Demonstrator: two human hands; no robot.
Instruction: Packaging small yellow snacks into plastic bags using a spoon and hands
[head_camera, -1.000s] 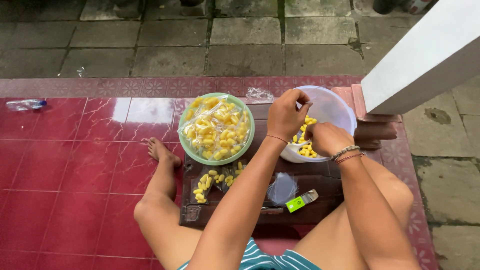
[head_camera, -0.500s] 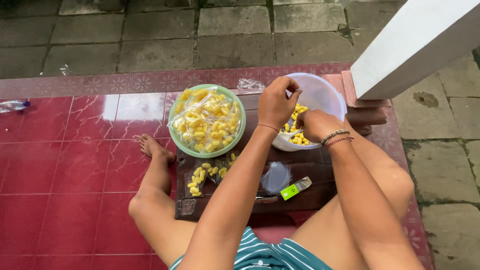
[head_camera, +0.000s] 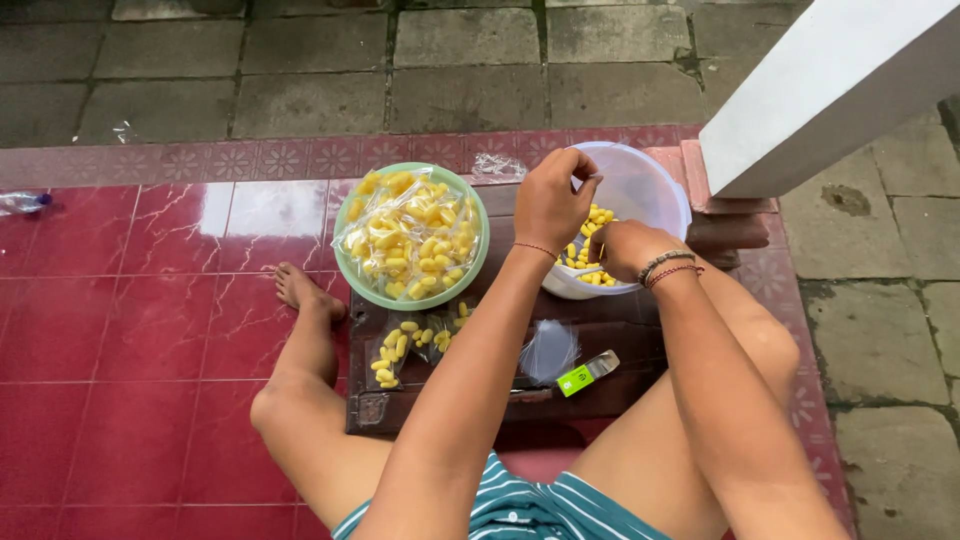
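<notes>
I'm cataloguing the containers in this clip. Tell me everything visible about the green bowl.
The green bowl is round, pale green and looks like plastic. It sits upright on the left end of the dark wooden board, which lies on the red tiled floor. It is heaped with clear plastic packets of small yellow snack pieces, which hide its inside. More small packets lie just below its rim. Neither hand touches it; the left hand is beside it, over the white tub.
</notes>
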